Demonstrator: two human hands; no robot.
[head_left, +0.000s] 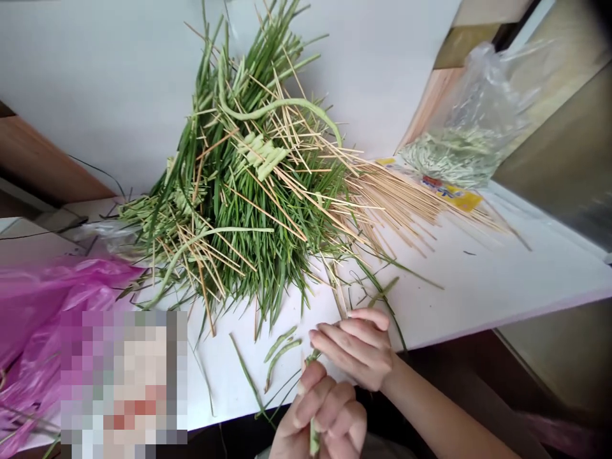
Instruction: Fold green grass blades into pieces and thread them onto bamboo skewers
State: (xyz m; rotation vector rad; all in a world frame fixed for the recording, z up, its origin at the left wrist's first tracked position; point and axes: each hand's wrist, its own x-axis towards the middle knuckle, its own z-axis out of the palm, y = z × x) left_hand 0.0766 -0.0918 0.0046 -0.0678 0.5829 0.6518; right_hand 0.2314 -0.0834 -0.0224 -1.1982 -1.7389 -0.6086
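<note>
My left hand is closed around a green long bean, whose lower end shows beneath the fingers. The bean's upper end emerges above my thumb. My right hand is right there, its bent fingertips meeting at that upper end; its thumb is hidden. Short bean pieces lie on the white table to the left of my hands. Beyond them rises a large heap of green garlic chives. Thin wooden skewers, some threaded through folded long bean, lie across the heap.
Loose wooden skewers fan out right of the heap. Behind them stands a clear plastic bag with pale green contents, by yellow packaging. A pink plastic bag lies at left, beside a pixelated patch. The table's front edge runs near my hands.
</note>
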